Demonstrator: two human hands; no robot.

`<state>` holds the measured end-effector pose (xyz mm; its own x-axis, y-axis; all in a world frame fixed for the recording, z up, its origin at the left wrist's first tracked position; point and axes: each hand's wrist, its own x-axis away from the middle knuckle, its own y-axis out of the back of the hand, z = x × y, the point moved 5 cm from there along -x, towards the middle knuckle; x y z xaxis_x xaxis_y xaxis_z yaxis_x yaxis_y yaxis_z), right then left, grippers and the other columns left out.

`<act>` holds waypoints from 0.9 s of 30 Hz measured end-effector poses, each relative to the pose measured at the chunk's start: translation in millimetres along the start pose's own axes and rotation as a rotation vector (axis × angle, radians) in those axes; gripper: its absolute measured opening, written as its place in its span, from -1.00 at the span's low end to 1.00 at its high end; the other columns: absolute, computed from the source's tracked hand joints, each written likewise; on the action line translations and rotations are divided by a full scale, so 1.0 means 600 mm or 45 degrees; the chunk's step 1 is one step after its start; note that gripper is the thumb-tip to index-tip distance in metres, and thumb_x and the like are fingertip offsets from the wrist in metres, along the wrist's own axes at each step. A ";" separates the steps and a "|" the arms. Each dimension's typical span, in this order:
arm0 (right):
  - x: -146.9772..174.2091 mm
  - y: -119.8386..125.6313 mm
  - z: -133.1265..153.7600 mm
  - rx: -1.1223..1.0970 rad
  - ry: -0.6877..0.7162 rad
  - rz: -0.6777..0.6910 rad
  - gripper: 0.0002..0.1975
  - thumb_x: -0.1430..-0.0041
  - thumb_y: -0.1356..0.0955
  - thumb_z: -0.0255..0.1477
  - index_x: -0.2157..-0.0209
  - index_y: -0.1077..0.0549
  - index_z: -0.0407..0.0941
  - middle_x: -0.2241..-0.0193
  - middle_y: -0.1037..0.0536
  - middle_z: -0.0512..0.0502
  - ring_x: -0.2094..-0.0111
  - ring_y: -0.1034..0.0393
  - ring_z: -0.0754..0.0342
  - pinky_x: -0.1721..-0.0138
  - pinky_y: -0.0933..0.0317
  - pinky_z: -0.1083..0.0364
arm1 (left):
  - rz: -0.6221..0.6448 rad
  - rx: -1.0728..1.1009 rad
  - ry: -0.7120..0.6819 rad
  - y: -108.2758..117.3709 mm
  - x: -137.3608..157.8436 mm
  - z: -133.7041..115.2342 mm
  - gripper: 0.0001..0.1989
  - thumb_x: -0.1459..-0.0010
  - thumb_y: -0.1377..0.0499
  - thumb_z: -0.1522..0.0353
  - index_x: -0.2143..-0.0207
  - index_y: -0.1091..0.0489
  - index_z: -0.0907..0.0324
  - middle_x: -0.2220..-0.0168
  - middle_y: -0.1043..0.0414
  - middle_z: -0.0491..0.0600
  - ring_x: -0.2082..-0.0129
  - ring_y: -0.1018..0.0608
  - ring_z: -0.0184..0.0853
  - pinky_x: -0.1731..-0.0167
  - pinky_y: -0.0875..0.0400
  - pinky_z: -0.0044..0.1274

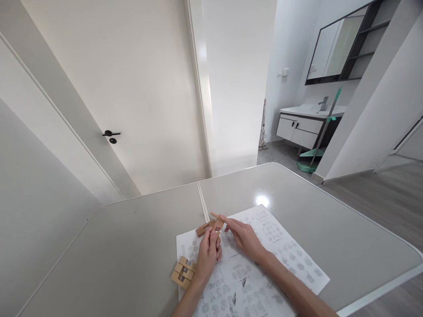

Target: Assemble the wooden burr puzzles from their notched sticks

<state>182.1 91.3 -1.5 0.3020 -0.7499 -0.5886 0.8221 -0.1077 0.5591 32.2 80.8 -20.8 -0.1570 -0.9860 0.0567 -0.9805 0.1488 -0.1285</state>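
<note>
My left hand (208,251) is closed around a small light wooden puzzle piece (217,225), whose ends stick out past the fingers. My right hand (246,237) meets it from the right, fingertips pinching a thin wooden stick (214,215) above that piece. Whether stick and piece are joined I cannot tell. Just behind the left fingers, a darker wooden block with a slot (202,229) lies at the sheet's far edge. A partly interlocked wooden puzzle (183,273) rests left of my left wrist, partly hidden by it. Under both hands spreads a printed instruction sheet (271,246).
The pale table (142,251) has a seam (202,200) running across it and a raised rim. Beyond its far edge stands a closed door with a black handle (111,133). A washbasin cabinet (299,127) and a green dustpan (307,167) are at the back right.
</note>
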 end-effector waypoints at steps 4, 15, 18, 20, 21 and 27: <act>0.000 0.001 -0.002 -0.050 -0.016 0.001 -0.41 -0.41 -0.11 -0.60 -0.37 -0.16 0.08 0.14 -0.60 -0.10 0.24 -0.55 0.08 0.21 -0.44 0.13 | -0.008 0.013 0.016 0.000 0.001 0.001 -0.51 -0.20 -0.14 -0.13 0.29 -0.26 0.12 0.52 -0.07 -0.27 0.72 -0.08 -0.59 0.72 -0.08 -0.67; 0.005 -0.027 0.015 0.091 0.008 0.060 -0.40 -0.41 -0.15 -0.60 -0.39 -0.12 0.10 0.09 -0.60 -0.12 0.19 -0.56 0.02 0.18 -0.45 0.07 | -0.026 -0.005 -0.039 -0.003 -0.001 -0.008 -0.55 -0.25 -0.12 -0.08 0.25 -0.30 0.14 0.51 -0.14 -0.24 0.70 -0.15 -0.56 0.71 -0.13 -0.66; 0.007 -0.025 0.011 0.119 -0.003 0.005 -0.39 -0.39 -0.16 -0.62 -0.38 -0.13 0.11 0.13 -0.61 -0.09 0.23 -0.55 0.03 0.23 -0.44 0.09 | 0.006 -0.047 -0.066 -0.005 0.000 -0.009 -0.58 -0.29 -0.10 -0.04 0.27 -0.30 0.15 0.52 -0.19 -0.23 0.71 -0.17 -0.56 0.71 -0.12 -0.65; 0.009 -0.025 0.010 0.140 0.000 -0.022 -0.37 -0.37 -0.16 -0.64 -0.37 -0.14 0.11 0.13 -0.61 -0.09 0.23 -0.55 0.03 0.23 -0.44 0.09 | 0.021 -0.059 -0.080 -0.006 0.000 -0.009 -0.59 -0.30 -0.10 -0.02 0.29 -0.29 0.15 0.52 -0.23 -0.21 0.72 -0.18 -0.56 0.70 -0.13 -0.65; 0.009 -0.024 0.011 0.149 0.003 -0.025 -0.36 -0.35 -0.16 -0.66 -0.37 -0.15 0.11 0.13 -0.60 -0.09 0.23 -0.55 0.03 0.22 -0.44 0.09 | 0.027 -0.056 -0.081 -0.006 0.000 -0.009 -0.60 -0.30 -0.10 -0.01 0.29 -0.29 0.15 0.52 -0.24 -0.21 0.72 -0.18 -0.56 0.70 -0.13 -0.64; 0.007 -0.024 0.018 0.144 0.003 -0.022 -0.28 -0.25 -0.17 -0.72 -0.35 -0.18 0.10 0.11 -0.59 -0.10 0.20 -0.55 0.02 0.20 -0.46 0.09 | 0.039 -0.052 -0.074 -0.008 0.002 -0.011 -0.61 -0.30 -0.10 -0.01 0.26 -0.30 0.15 0.52 -0.23 -0.21 0.71 -0.18 -0.55 0.70 -0.13 -0.64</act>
<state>166.6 82.8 -5.7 0.2894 -0.7458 -0.6001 0.7677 -0.1936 0.6108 36.2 79.3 -13.5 -0.1813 -0.9834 -0.0045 -0.9795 0.1810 -0.0887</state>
